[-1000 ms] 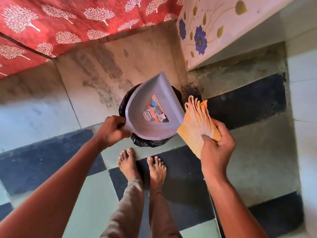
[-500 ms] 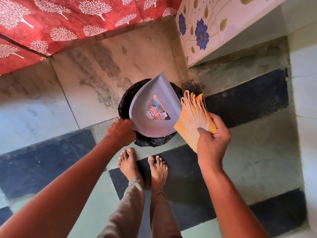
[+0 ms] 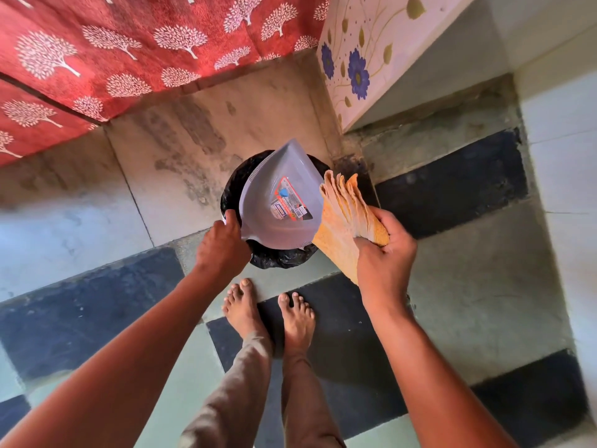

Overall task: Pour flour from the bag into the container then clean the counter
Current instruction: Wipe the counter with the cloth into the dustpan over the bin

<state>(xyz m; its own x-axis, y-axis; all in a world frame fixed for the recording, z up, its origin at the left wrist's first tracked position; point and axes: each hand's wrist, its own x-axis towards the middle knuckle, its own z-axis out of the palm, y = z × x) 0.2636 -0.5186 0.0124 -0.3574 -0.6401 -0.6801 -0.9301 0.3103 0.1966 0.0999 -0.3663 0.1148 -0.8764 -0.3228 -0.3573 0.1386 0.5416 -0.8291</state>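
A grey dustpan (image 3: 277, 202) is held tilted over a bin lined with a black bag (image 3: 284, 258), its open mouth pointing away from the person and a printed label showing inside. The left hand (image 3: 223, 244) grips its handle at the near edge, fingers curled round it. Just beside the pan's right edge, the right hand (image 3: 384, 253) clutches a folded orange cloth (image 3: 345, 218). Bare feet (image 3: 268, 315) stand on the chequered floor (image 3: 484, 279) below.

Single head cam, looking almost straight down from standing height. Floor (image 3: 484, 270) fills the frame; feet (image 3: 268, 315) near centre, walls at far edge. Wide-angle, edges bowed. No second view, no overlap.
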